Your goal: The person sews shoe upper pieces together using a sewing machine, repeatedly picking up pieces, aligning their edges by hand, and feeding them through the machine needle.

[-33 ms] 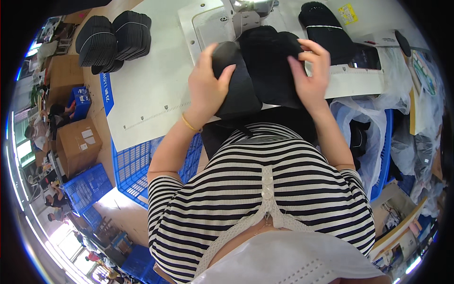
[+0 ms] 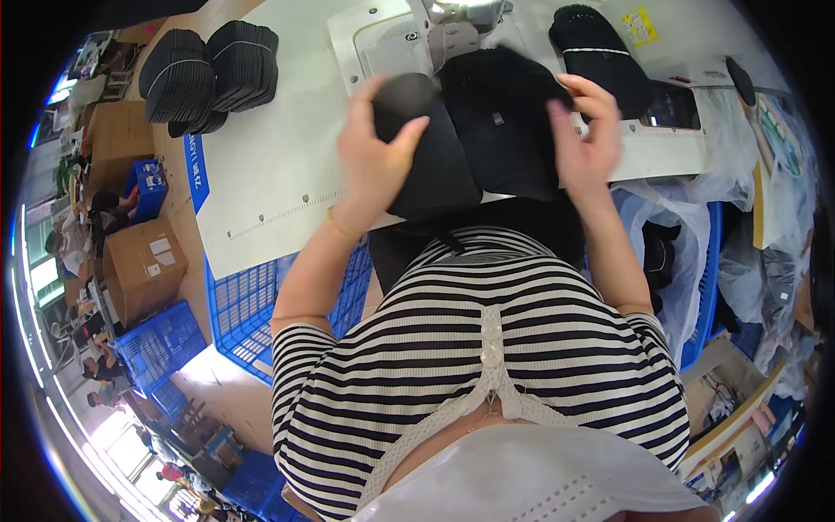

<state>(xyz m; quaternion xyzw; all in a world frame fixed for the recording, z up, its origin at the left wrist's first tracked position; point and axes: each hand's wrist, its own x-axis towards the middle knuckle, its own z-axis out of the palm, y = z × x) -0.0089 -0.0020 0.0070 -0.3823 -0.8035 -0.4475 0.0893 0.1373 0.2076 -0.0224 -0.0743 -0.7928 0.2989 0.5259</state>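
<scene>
My left hand (image 2: 376,152) is closed around the left edge of a smooth black insole-shaped piece (image 2: 435,170), thumb on top. Beside it, overlapping its right side, lies a matte black cloth piece (image 2: 509,152) with a small grey tag. My right hand (image 2: 590,135), slightly blurred, grips the upper right edge of this cloth piece between thumb and fingers. Both pieces lie at the near edge of the white sewing table (image 2: 278,183), just in front of the sewing machine (image 2: 452,39). How many layers they have cannot be seen.
Banded stacks of black insole-shaped pieces (image 2: 178,78) stand at the far left. Another banded black bundle (image 2: 600,65) lies far right, beside a phone (image 2: 674,106). Blue crates (image 2: 252,304) stand below the table; the right one holds a plastic bag (image 2: 691,261).
My right hand has shifted slightly right with the cloth's edge, and a small grey tag now shows on the cloth. My left hand and the smooth piece have moved slightly left.
</scene>
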